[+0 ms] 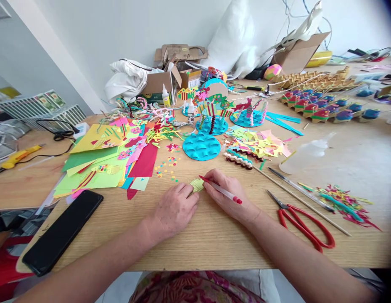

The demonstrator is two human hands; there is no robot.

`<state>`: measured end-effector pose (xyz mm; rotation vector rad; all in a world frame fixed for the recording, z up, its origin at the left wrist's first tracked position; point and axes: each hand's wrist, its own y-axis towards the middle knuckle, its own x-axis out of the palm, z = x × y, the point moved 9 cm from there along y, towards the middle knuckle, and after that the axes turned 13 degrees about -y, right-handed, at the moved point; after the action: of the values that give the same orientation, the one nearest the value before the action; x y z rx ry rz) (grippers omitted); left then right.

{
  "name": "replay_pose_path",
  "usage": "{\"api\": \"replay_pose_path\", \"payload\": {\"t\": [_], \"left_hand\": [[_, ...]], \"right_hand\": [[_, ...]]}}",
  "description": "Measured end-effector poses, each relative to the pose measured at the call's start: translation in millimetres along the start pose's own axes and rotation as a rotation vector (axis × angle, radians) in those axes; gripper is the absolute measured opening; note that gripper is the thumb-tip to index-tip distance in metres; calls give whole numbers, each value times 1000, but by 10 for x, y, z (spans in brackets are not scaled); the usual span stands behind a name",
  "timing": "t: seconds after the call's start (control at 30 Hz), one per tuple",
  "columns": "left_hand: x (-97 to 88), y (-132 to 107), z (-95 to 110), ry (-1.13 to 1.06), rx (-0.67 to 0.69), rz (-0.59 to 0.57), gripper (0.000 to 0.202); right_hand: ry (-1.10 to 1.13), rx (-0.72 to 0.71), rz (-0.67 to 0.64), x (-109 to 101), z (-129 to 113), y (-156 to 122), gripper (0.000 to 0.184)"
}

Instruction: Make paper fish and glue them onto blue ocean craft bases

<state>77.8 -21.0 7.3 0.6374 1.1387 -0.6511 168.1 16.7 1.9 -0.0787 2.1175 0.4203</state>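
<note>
My left hand rests on the wooden table with its fingertips pinching a small yellow-green paper piece flat against the wood. My right hand is closed round a red and white pen, whose tip meets the upper edge of that paper piece. Just beyond the hands lie scattered coloured paper dots and a blue scalloped paper disc.
Red-handled scissors, a thin wooden stick and a metal tool lie to the right, with paper shreds beyond. A black phone lies at the left edge. Coloured paper sheets, glue bottles, paper crafts and boxes crowd the back.
</note>
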Motion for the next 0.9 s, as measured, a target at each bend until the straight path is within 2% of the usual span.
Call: {"api": "replay_pose_path", "payload": {"t": [0.2,0.33,0.57,0.9], "left_hand": [[38,-14,-34,-12,-2,18,16],[36,-9,-35,-22,-2,15,19],[49,-21,-41,-22,-6,28,18],[61,-30,-52,-15,-20,21,19]], "right_hand": [[157,106,52,-106,73,-1,3],[284,142,-16,-65,115,9,5],[255,129,-70,26,131,4,7],[186,127,-81,53,123,9,6]]}}
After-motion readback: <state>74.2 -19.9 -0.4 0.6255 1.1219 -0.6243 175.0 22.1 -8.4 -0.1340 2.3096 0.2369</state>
